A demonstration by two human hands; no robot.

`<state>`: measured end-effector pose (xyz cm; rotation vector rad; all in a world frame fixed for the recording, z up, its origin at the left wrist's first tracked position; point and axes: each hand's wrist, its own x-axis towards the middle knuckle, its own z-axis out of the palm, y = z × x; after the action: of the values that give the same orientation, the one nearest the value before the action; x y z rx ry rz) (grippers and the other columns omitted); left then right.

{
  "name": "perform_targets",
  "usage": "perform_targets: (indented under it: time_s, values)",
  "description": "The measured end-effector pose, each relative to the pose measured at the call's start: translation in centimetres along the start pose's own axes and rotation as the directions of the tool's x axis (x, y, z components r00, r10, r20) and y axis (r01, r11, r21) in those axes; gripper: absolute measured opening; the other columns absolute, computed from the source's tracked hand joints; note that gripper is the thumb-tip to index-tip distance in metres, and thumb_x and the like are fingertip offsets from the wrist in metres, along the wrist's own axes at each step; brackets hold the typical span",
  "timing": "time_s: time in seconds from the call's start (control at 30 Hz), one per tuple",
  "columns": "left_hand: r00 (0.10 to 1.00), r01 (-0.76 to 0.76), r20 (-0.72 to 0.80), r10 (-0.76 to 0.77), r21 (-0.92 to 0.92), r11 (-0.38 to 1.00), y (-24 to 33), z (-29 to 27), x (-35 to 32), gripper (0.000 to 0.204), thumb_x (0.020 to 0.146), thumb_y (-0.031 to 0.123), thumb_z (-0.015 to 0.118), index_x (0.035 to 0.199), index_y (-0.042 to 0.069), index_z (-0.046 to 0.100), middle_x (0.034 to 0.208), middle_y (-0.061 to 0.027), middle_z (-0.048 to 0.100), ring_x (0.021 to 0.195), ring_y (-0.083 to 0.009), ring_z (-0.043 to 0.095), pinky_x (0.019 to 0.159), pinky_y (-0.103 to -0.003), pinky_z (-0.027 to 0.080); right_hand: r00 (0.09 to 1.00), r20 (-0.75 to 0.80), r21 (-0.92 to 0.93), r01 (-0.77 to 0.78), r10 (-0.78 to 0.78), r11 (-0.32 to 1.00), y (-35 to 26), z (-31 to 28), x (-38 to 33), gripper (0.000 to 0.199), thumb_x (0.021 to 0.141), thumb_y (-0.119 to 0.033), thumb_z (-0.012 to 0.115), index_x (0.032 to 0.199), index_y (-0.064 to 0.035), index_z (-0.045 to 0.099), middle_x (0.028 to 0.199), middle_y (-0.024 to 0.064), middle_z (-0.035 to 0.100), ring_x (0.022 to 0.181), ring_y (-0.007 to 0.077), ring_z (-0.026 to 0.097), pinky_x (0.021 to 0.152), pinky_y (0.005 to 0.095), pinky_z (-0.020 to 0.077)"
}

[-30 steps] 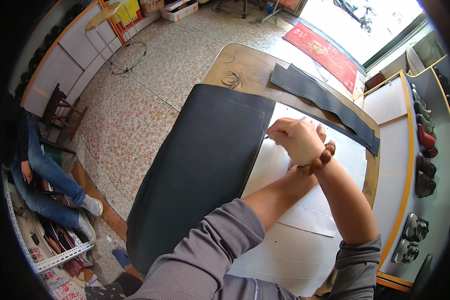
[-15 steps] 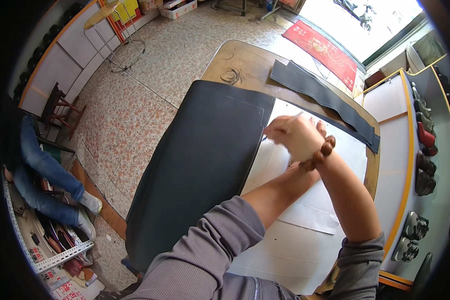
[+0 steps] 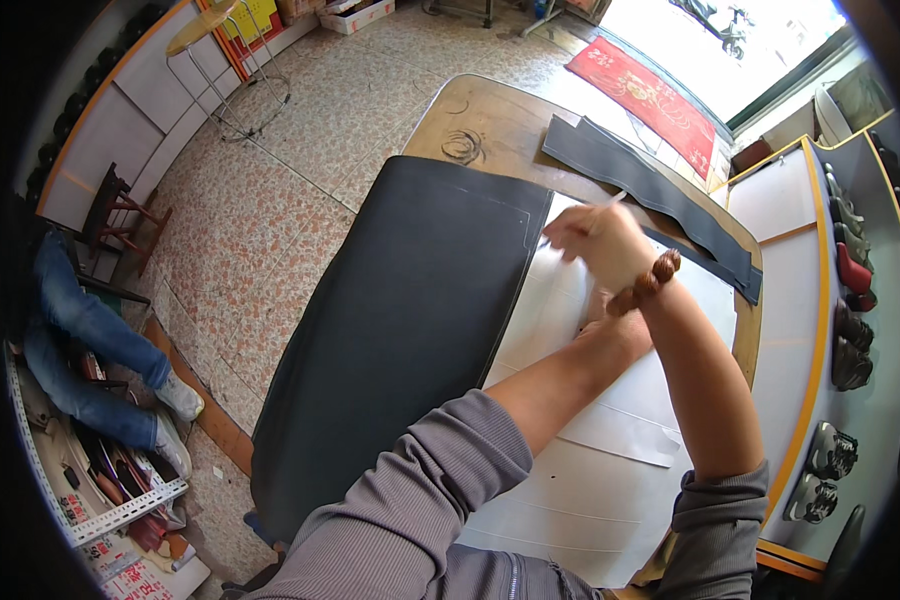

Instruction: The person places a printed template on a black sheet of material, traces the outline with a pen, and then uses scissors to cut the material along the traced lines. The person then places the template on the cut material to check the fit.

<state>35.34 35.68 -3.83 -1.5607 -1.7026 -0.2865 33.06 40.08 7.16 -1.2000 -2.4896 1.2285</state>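
A large black leather-like sheet [image 3: 400, 300] lies over the left part of the table, with a faint line marked near its far edge. Beside it, a white sheet [image 3: 560, 500] with thin curved lines is under my forearms. My right hand [image 3: 610, 240], wearing a brown bead bracelet [image 3: 650, 285], is raised across my left and somewhat blurred. Its fingers close round a slim pen-like tool [image 3: 620, 196], of which only a pale end shows. Below it, my left hand [image 3: 600, 312] rests on the white sheet, largely covered by the right; its thumb shows, held apart.
Black offcut strips [image 3: 650, 195] lie along the far right of the wooden table [image 3: 500, 115]. Shoe shelves [image 3: 830, 330] stand at the right. A seated person's jeans [image 3: 95, 330] show at the left. Beyond are a stool [image 3: 198, 28] and a red mat [image 3: 645, 95].
My right hand has moved away from the black sheet's edge, up and to the right, with the pen-like tool. My left hand stays on the white sheet, its fingertips now hidden.
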Motion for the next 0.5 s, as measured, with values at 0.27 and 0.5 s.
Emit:
perform_targets:
  time_s: [0.27,0.5]
  values:
    - [0.727,0.208,0.576,0.374,-0.704,0.679,-1.7,-2.3,2.3,0.063,0.094,0.05,0.038,0.148,0.02,0.028,0.154,-0.0063,0.023,0.144,-0.0257,0.016,0.109,-0.069,0.004,0.961,-0.274,0.028,-0.034,0.04,0.999,1.6,-0.9,3.1,0.018,0.089,-0.006,0.058,0.101,0.0039,0.067,0.083,0.0092,0.067,0.07,0.0141,0.065,0.067,0.0268,0.0516]
    - [0.82,-0.374,0.337,0.463,-0.298,0.878,-0.9,-0.8,1.4,0.055,0.091,0.044,0.039,0.135,0.012,0.037,0.131,-0.0142,0.04,0.127,-0.0288,0.036,0.111,-0.052,0.02,0.978,-0.186,-0.118,0.076,-0.098,0.99,0.5,-0.1,0.6,0.015,0.086,-0.012,0.062,0.093,-0.0024,0.071,0.093,0.012,0.069,0.07,0.0231,0.067,0.066,0.0323,0.0532]
